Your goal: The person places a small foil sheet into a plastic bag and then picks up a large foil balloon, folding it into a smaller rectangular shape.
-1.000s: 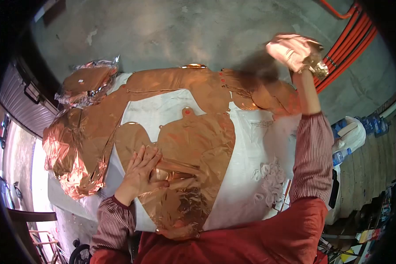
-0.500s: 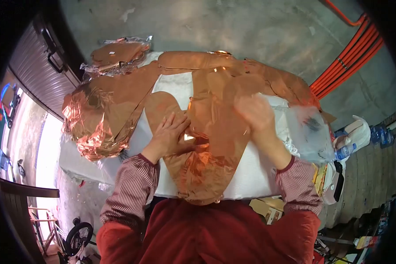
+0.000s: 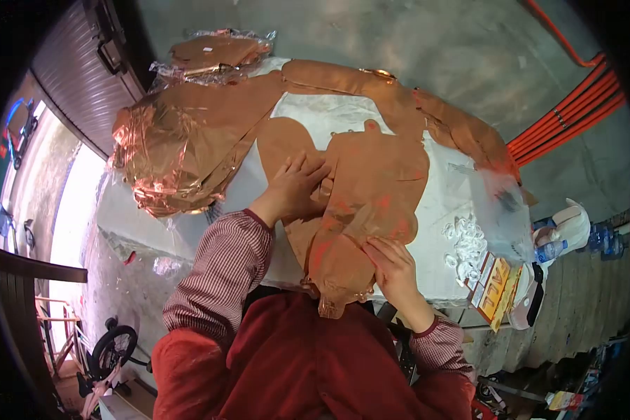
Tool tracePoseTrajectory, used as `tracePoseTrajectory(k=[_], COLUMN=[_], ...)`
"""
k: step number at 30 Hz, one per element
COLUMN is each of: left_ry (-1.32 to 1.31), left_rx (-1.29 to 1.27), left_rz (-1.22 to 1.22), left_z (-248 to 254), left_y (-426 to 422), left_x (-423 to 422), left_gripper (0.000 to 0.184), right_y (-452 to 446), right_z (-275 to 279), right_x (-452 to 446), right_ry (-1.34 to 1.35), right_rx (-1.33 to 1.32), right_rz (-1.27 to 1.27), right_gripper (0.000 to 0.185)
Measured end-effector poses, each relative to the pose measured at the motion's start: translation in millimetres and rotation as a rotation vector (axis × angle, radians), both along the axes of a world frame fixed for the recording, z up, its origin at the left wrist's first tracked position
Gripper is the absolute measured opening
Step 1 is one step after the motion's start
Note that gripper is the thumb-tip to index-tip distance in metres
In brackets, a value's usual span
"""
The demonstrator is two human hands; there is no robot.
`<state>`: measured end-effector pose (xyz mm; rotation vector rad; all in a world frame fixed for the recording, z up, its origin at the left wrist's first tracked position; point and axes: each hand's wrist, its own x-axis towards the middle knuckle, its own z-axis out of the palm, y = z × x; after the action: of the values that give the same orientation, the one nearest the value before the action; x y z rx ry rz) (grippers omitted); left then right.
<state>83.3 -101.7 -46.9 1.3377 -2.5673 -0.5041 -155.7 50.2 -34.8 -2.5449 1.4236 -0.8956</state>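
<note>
Flat copper-coloured foil shapes (image 3: 381, 164) lie across the white table surface (image 3: 441, 182) in front of me. My left hand (image 3: 297, 183) rests on the foil left of the middle, its fingers spread over the inner edge of a rounded piece (image 3: 283, 140). My right hand (image 3: 392, 264) is at the right edge of the foil near the table's front, fingertips pressed to a folded-over part (image 3: 343, 262). Its thumb is hidden. A small tab (image 3: 331, 308) of foil hangs at the front edge.
Crumpled foil (image 3: 171, 168) is piled at left, with a plastic-wrapped foil pack (image 3: 217, 52) behind it. White loops (image 3: 465, 245), a clear bag (image 3: 504, 210) and a yellow printed packet (image 3: 495, 290) lie at right. Orange pipes (image 3: 574, 122) run along the back right.
My right hand has come from the far right down to the foil's front right edge. The near foil is now folded over differently. My left hand stays on the foil; the view has shifted.
</note>
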Motion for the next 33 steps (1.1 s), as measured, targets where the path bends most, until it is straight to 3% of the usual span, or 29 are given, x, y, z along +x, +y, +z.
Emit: tracePoseTrajectory(k=[7, 12, 15, 18, 28, 33], left_ry=[-0.025, 0.014, -0.017, -0.039, -0.116, -0.005], left_rx=[-0.013, -0.010, -0.141, -0.102, -0.171, -0.120], left_rz=[0.001, -0.027, -0.035, -0.034, -0.142, -0.010], left_z=[-4, -3, -19, -7, -19, -13], left_y=[-2, -4, -4, 0, -9, -2], left_x=[2, 2, 2, 2, 3, 0], left_gripper=[0.072, 0.057, 0.053, 0.052, 0.054, 0.071], right_y=[1, 0, 0, 2, 5, 5], right_z=[-4, -4, -5, -4, 3, 7], right_x=[-1, -2, -3, -2, 1, 3], right_ry=[-0.105, -0.124, -0.116, -0.049, 0.114, 0.142], right_rx=[0.106, 0.119, 0.118, 0.068, 0.021, 0.058], right_rz=[-0.095, -0.093, -0.083, -0.059, 0.003, 0.017], right_gripper=[0.041, 0.041, 0.040, 0.039, 0.038, 0.041])
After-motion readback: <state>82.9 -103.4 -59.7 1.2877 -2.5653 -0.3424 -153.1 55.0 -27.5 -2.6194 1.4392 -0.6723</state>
